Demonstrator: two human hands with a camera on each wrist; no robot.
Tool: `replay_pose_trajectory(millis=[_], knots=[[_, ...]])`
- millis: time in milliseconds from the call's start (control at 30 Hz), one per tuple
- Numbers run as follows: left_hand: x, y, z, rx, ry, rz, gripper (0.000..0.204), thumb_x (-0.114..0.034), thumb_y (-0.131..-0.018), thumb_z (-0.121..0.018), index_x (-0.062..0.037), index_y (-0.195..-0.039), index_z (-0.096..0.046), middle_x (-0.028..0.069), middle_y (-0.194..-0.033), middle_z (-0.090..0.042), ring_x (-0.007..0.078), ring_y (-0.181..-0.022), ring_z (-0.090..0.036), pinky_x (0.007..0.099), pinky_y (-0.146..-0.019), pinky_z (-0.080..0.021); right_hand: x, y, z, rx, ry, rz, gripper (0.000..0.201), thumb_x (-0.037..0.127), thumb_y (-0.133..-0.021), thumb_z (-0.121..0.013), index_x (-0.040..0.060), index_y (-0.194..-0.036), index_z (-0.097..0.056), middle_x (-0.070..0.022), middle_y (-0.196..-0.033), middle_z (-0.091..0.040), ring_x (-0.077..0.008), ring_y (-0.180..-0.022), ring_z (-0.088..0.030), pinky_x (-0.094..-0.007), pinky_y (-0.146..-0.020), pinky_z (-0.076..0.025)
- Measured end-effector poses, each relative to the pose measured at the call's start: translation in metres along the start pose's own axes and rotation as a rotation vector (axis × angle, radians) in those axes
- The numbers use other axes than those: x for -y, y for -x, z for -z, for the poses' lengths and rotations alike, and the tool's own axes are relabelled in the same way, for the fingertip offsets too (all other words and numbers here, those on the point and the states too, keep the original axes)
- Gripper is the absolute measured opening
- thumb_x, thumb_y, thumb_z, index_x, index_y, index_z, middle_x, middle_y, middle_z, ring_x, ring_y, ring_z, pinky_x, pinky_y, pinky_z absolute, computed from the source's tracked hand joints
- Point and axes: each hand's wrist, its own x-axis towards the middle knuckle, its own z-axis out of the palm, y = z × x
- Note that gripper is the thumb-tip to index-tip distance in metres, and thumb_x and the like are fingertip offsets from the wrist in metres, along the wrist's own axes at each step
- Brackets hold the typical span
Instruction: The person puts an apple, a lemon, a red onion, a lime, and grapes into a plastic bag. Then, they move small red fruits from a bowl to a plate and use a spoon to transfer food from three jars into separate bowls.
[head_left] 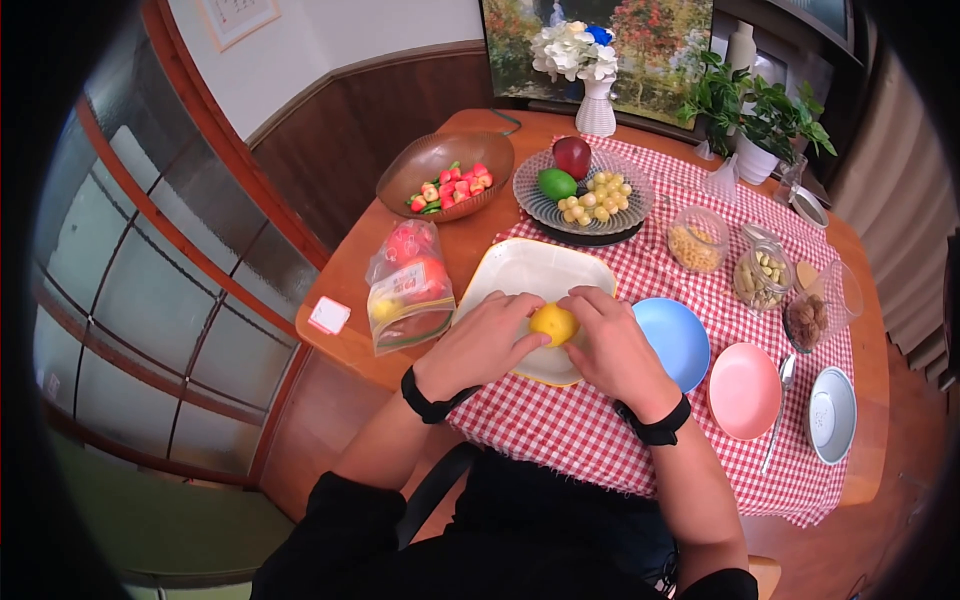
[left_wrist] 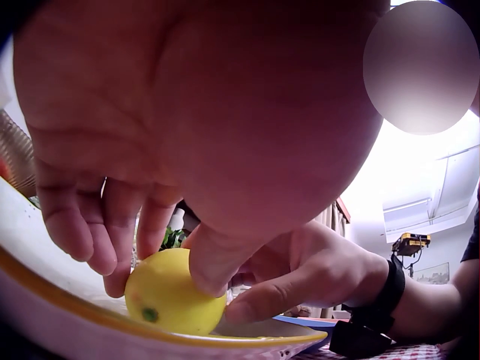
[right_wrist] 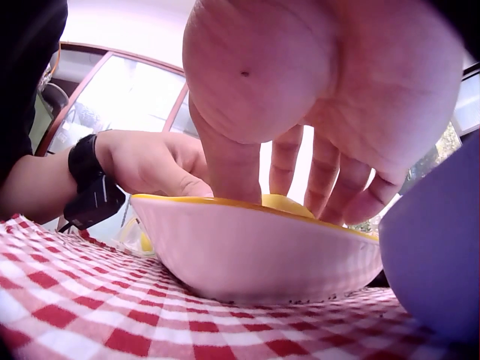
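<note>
A yellow lemon [head_left: 554,324] is held between both hands over a cream rectangular dish [head_left: 530,262] with a yellow rim. My left hand [head_left: 480,342] has its thumb and fingertips on the lemon's left side. From the right, my right hand [head_left: 622,350] grips it with bent fingers. In the left wrist view the lemon [left_wrist: 169,300] shows a small green mark at one end, with the left thumb pressed against it. The dish wall [right_wrist: 262,251] hides most of the fruit in the right wrist view.
Left of the dish lie a zip bag of fruit [head_left: 408,275] and a brown bowl [head_left: 400,170]. Behind it stands a glass fruit plate [head_left: 535,205]. To the right are a blue plate [head_left: 672,345], a pink bowl [head_left: 745,390], a knife [head_left: 779,415], a grey bowl [head_left: 832,415] and several jars.
</note>
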Motion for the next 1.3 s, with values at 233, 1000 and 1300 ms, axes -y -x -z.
replay_pose_trajectory(millis=[233, 1000, 1300], knots=[[-0.002, -0.003, 0.0, -0.158, -0.051, -0.197, 0.045, -0.024, -0.09, -0.077, -0.0033, -0.126, -0.061, 0.0176, -0.125, -0.062, 0.035, -0.118, -0.057, 0.0427, -0.101, -0.048, -0.001, 0.001, 0.004, 0.053, 0.017, -0.029, 0.038, 0.007, -0.083, -0.075, 0.0027, -0.119, -0.067, -0.0186, -0.115, -0.069, -0.0392, -0.107, -0.064, -0.0473, -0.095, -0.048], [0.005, 0.0, -0.005, -0.131, 0.021, -0.041, 0.049, -0.022, -0.081, -0.085, -0.0028, -0.118, -0.06, 0.0151, -0.115, -0.064, 0.0346, -0.112, -0.061, 0.0413, -0.096, -0.049, 0.0, -0.001, -0.005, 0.068, -0.099, -0.034, 0.039, 0.0, -0.081, -0.072, 0.0015, -0.119, -0.064, -0.0204, -0.12, -0.067, -0.0415, -0.112, -0.063, -0.0493, -0.097, -0.052], [0.011, -0.002, -0.009, -0.137, -0.048, -0.144, 0.044, -0.029, -0.091, -0.078, -0.0007, -0.122, -0.062, 0.0163, -0.114, -0.065, 0.0337, -0.11, -0.062, 0.0407, -0.095, -0.05, 0.002, -0.001, -0.002, 0.036, -0.021, -0.005, 0.037, 0.003, -0.081, -0.076, -0.0005, -0.117, -0.066, -0.0186, -0.119, -0.066, -0.0401, -0.109, -0.063, -0.0473, -0.096, -0.052]])
